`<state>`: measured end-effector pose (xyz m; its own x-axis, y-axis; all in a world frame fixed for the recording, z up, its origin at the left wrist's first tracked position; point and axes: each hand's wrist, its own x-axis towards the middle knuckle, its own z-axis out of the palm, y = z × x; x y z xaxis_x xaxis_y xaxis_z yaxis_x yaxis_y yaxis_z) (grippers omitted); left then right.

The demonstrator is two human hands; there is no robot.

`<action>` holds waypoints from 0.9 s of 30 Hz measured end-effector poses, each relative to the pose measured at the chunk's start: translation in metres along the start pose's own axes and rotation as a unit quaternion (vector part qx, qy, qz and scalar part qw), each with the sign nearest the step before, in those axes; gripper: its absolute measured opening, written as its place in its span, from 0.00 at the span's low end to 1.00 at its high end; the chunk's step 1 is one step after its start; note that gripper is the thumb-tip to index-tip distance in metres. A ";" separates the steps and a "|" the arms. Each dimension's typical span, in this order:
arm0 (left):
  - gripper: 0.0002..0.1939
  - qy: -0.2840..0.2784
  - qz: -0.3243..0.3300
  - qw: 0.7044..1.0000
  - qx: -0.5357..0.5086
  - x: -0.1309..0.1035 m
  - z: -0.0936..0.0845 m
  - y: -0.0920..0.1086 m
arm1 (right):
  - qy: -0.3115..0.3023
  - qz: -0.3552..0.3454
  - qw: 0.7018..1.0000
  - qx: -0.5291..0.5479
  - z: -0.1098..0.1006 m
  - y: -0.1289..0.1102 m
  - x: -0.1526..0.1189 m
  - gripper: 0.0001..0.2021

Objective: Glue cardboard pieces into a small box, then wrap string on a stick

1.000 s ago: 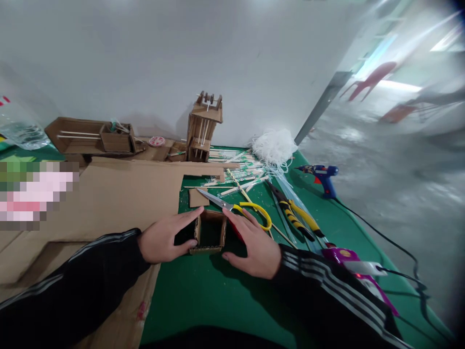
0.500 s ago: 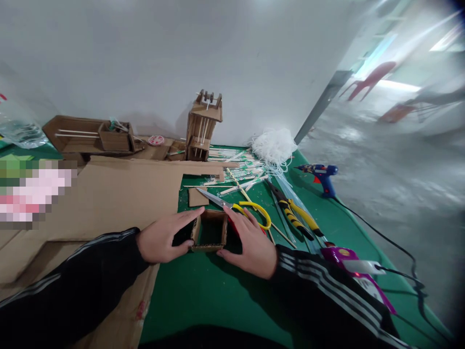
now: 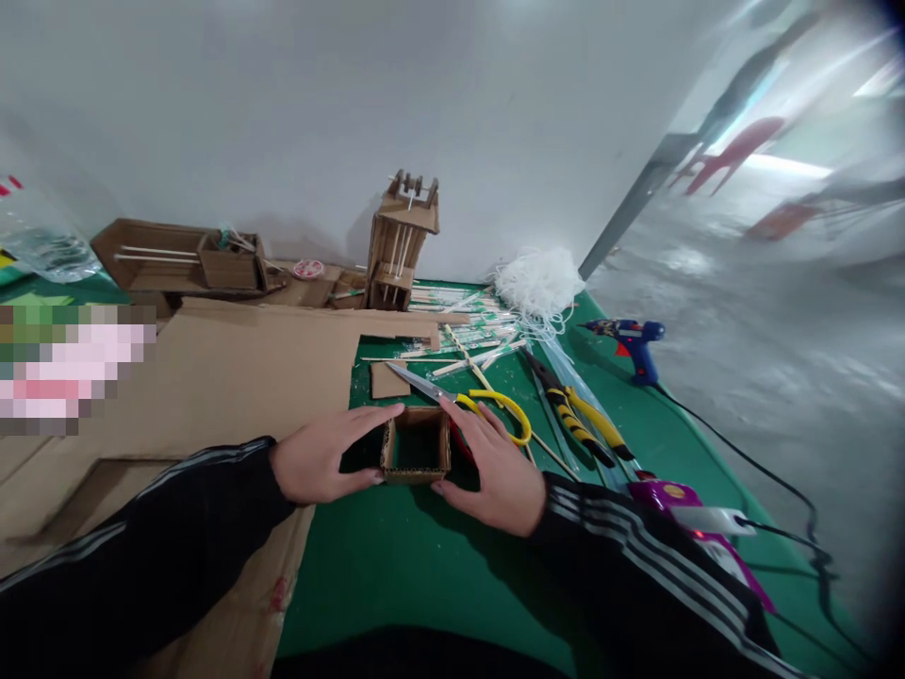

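Note:
A small open cardboard box frame point(image 3: 416, 471) stands on the green tabletop point(image 3: 374, 566), its green inside showing the table. My left hand point(image 3: 329, 455) grips its left side between thumb and fingers. On the right side, my right hand point(image 3: 495, 469) holds the same box, thumb at the near corner and fingers at the far one. Just behind the box lie scissors point(image 3: 505, 405) with yellow handles, partly under my right fingers. A small cardboard square point(image 3: 389, 380) lies beneath the scissors' tip.
Large cardboard point(image 3: 269, 368) covers the left. Behind stand a cardboard tower point(image 3: 402, 245) and a cardboard tray point(image 3: 156, 256). Wrapped sticks point(image 3: 467, 325), white strands point(image 3: 537, 283), pliers point(image 3: 572, 415), a blue glue gun point(image 3: 636, 344) and a purple power strip point(image 3: 665, 495) lie rightward.
The whole view has shifted slightly, moving the scene a little to the right. Both hands keep their hold on the box frame.

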<state>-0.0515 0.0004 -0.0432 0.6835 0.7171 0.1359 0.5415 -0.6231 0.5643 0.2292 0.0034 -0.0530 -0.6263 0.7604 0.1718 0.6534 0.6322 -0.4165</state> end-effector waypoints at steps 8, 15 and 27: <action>0.38 -0.001 -0.012 1.000 0.006 0.000 0.000 0.000 | 0.007 -0.006 1.000 -0.004 -0.001 -0.002 -0.001 0.44; 0.38 0.016 -0.023 0.999 0.038 0.000 0.005 0.005 | 0.019 0.014 1.000 -0.004 0.000 -0.006 0.002 0.45; 0.31 0.103 -0.093 0.990 0.013 -0.001 0.016 0.021 | 0.051 0.023 0.997 0.054 -0.002 -0.005 0.002 0.45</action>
<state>-0.0333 -0.0187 -0.0448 0.4583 0.8667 0.1970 0.6622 -0.4808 0.5747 0.2256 0.0017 -0.0490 -0.5463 0.8028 0.2388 0.6269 0.5810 -0.5190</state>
